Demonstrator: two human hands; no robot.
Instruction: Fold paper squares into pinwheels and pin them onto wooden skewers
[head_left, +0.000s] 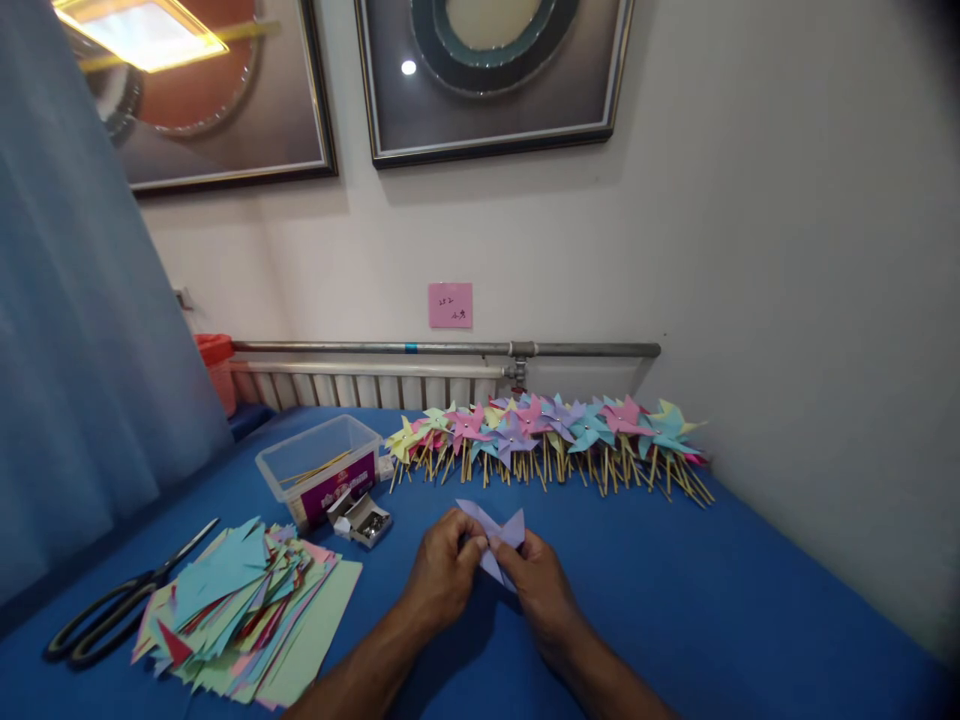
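Note:
A purple paper pinwheel (511, 530), some of its points folded inward, is held between both hands above the blue tabletop. My left hand (444, 565) pinches its left side, thumb near the middle of the paper. My right hand (541, 580) grips the right side, its thumb also pressed close to the centre. No stick shows on this pinwheel. Just left of my hands lies an open small box of metal pins (371, 523). Behind it stands a clear plastic tub (330, 480) with a few thin sticks (319, 470) inside.
Finished pinwheels on sticks (540, 430) lie in a long row along the back. At the left are a stack of coloured paper pieces (247, 610) and black-handled scissors (124, 605). A blue curtain (90, 300) hangs left; a radiator (360, 385) lines the wall.

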